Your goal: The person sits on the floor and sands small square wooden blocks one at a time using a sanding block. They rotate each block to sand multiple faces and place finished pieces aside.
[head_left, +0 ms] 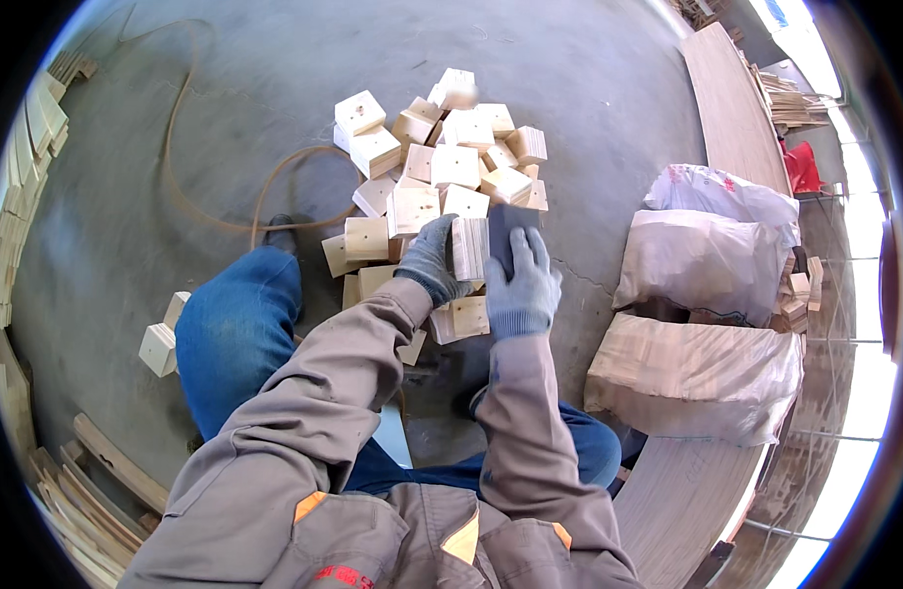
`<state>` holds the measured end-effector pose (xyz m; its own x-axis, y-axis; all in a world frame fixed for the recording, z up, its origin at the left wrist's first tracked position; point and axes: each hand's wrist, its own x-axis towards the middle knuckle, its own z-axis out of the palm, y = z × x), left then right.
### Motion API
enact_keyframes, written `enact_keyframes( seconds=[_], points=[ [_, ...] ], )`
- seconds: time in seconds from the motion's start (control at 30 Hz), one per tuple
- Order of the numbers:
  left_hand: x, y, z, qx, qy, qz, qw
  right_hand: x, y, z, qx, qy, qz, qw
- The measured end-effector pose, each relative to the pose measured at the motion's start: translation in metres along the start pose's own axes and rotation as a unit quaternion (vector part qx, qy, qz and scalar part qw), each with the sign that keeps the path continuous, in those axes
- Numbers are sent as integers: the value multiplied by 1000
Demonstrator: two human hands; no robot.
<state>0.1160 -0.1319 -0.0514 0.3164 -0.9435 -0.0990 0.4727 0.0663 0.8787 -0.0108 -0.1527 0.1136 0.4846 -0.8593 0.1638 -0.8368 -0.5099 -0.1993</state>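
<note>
In a grey glove, my left hand (433,260) is closed around a pale wooden block (470,249) whose layered edge faces up. My right hand (526,287), gloved too, grips a dark grey sanding block (504,234) that lies against the right side of the wooden block. The right fingers stretch over its dark surface. Just beyond both hands, a loose pile of wooden blocks (455,167) rests on the floor, several with a small dark spot on their faces. A few more blocks (459,319) lie under and near my wrists.
A thin brown hose (169,147) curls across the grey concrete floor (285,69) to the pile. Two loose blocks (158,348) sit left of my knee. Wrapped bundles (702,265) rest on long boards (692,501) at the right. Stacked wood strips (25,196) line the left side.
</note>
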Motion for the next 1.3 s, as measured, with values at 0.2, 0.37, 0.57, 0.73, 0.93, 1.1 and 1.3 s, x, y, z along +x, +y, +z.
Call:
enact_keyframes(
  seconds=[0.2,0.37,0.57,0.73,0.93,1.1,1.3],
  points=[
    [-8,39,18,-35,-20,-9,999,-77,11,-20,4,24,1,1000],
    [-19,64,30,120,-14,6,993,-56,17,-19,3,18,4,1000],
    [1,12,9,-58,-37,-45,997,42,-3,1,-37,-50,63,996],
    [4,16,18,-334,-4,-142,932,61,-3,-6,-48,-85,77,992],
    [-13,32,17,237,10,46,970,-26,9,-12,0,11,-1,1000],
    [-14,62,21,66,-58,-63,994,-75,17,-23,5,14,1,1000],
    [-19,63,30,154,-20,-27,987,-36,18,-15,-19,11,-2,1000]
  ],
)
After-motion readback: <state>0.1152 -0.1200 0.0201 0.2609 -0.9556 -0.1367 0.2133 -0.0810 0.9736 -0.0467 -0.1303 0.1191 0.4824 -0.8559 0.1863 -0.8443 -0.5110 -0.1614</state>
